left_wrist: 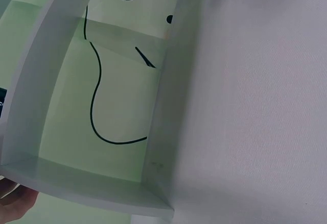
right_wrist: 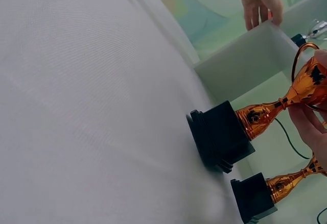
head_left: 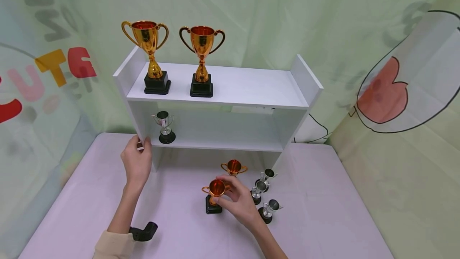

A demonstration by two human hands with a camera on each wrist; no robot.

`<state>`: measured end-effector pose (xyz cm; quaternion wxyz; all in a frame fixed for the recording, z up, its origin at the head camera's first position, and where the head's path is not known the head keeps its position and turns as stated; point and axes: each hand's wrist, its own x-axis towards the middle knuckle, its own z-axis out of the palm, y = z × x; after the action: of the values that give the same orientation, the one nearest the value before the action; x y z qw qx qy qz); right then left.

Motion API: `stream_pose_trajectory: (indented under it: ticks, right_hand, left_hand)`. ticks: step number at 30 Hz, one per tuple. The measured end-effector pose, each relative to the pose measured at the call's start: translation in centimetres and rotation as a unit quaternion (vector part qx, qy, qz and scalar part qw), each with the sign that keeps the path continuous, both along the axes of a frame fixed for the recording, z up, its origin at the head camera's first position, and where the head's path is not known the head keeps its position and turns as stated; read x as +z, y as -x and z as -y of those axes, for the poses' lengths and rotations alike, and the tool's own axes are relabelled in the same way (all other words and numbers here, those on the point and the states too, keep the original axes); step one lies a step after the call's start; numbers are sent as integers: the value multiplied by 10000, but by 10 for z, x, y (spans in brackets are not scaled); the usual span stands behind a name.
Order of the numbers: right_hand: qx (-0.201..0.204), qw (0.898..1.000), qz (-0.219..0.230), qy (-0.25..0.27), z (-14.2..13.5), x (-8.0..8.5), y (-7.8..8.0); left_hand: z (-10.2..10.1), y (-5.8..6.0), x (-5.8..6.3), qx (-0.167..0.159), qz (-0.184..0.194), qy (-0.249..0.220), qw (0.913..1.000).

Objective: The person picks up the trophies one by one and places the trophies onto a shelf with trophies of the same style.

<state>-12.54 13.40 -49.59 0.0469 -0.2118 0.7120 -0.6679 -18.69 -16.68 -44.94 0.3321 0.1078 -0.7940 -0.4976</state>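
My right hand [head_left: 240, 201] grips a small orange-gold trophy [head_left: 217, 189] by its cup, fingers at the rim and thumb lower down. In the right wrist view the black base [right_wrist: 219, 137] of this trophy is close over the white cloth. My left hand [head_left: 137, 162] holds the front edge of the white shelf's [head_left: 230, 104] left side panel, near the middle board. Beside it, a silver trophy [head_left: 164, 125] stands on that board. Another orange-gold trophy [head_left: 234, 167] stands just behind the held one, under the shelf's front.
On the top board stand two large gold trophies [head_left: 153, 53] [head_left: 202, 57], left and centre. Several silver trophies [head_left: 270, 209] stand on the table right of my right hand. A black cable [head_left: 318, 122] runs behind the shelf. Cloth [head_left: 323, 219] covers the table.
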Motion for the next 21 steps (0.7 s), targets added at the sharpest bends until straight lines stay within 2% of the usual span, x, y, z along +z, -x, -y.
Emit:
stream_pose_trajectory:
  ticks: [10,21]
  right_hand:
    - [-13,9994,-331,-89,-2,15,-7]
    - [-24,9976,-691,55,-4,34,-16]
  left_hand:
    - [0,0,1,26,5,-28,10000]
    - [0,0,1,58,47,-6,10000]
